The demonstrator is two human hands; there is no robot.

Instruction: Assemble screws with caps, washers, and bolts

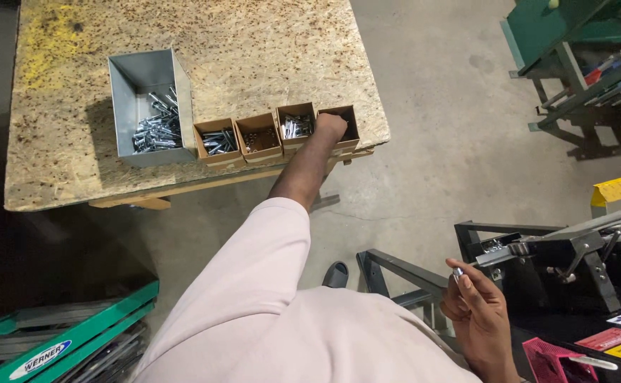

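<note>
My left hand (pixel 330 125) reaches out over the wooden table (pixel 268 42) and dips its fingers into the rightmost small cardboard box (pixel 345 113); what the fingers touch is hidden. Three more cardboard boxes (pixel 257 137) stand in a row to its left, holding metal parts. A grey metal bin (pixel 148 78) of silver bolts sits at the left end. My right hand (pixel 477 308) is low at the right, pinching a small silver metal piece (pixel 458 272) between fingertips, close to a black metal clamp fixture (pixel 573 248).
A black frame (pixel 395 269) stands on the concrete floor by my right hand. Green ladder parts (pixel 62 337) lie at bottom left. A green rack (pixel 580 57) stands at top right, a yellow edge (pixel 619 188) at the right.
</note>
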